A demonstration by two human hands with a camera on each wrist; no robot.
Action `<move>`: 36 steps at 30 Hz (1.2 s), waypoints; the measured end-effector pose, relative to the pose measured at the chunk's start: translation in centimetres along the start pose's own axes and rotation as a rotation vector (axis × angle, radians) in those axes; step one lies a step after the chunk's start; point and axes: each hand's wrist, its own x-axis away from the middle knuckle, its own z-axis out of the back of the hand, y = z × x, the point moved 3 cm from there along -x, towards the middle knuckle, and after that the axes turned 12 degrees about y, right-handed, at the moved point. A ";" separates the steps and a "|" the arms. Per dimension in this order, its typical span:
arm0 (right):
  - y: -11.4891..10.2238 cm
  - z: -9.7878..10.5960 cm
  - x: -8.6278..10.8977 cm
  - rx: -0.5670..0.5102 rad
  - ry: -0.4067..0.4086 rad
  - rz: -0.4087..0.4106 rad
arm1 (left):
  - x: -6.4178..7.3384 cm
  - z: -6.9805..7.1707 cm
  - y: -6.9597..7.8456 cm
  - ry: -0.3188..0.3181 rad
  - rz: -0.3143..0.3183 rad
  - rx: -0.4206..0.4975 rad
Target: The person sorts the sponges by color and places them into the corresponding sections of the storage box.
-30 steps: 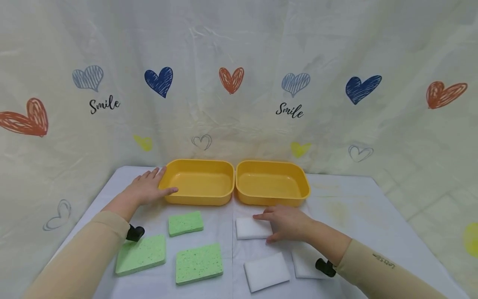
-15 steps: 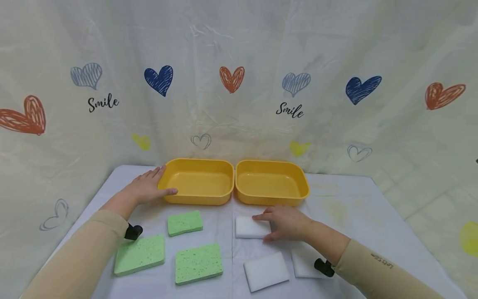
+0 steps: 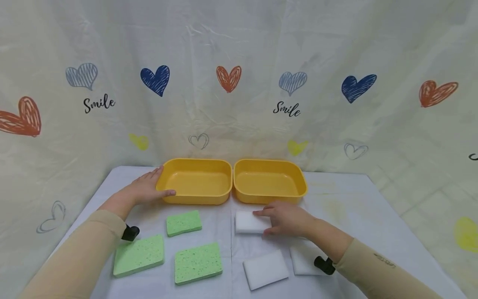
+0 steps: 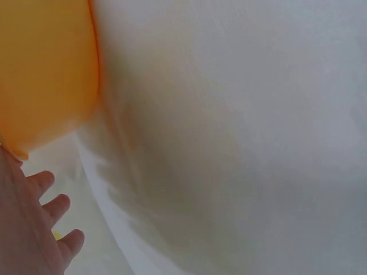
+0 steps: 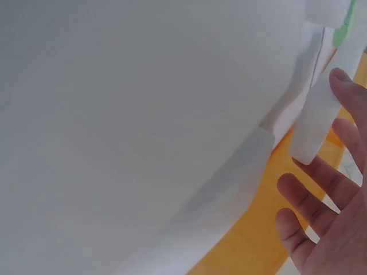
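My left hand (image 3: pixel 143 189) rests at the left end of the left yellow tray (image 3: pixel 199 200), thumb over its front rim and fingers along the outside. Those fingers look straight and spread in the left wrist view. My right hand (image 3: pixel 289 220) pinches a white sponge (image 3: pixel 246 222) by its right end, in front of the right yellow tray (image 3: pixel 270 199). In the right wrist view the white sponge (image 5: pixel 318 109) sits between thumb and fingertips, above its shadow on the cloth.
Green speckled sponges lie at the left: one (image 3: pixel 184 223) behind, two (image 3: pixel 140 255) in front. Two more white sponges (image 3: pixel 266 270) lie nearer the front right, one partly behind the right wrist camera (image 3: pixel 324 265). A heart-printed curtain (image 3: pixel 239 116) hangs behind the table.
My right hand has raised the far white sponge slightly off the cloth, its near edge tilting up. The left hand stays at the tray. The head view has shifted a little.
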 end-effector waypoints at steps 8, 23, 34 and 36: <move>0.4 1.4 0.4 -0.070 0.039 -0.026 | 0.0 -0.2 -0.2 0.013 -0.008 -0.002; 0.3 4.4 -1.6 -0.146 0.058 -0.135 | -0.4 -0.2 0.0 0.019 -0.014 0.008; -0.2 4.1 -6.4 -0.177 0.069 -0.143 | -0.3 -0.2 -0.2 0.019 -0.023 -0.015; -0.4 3.9 -7.3 -0.175 0.054 -0.161 | -0.3 -0.3 -0.2 0.027 -0.027 -0.011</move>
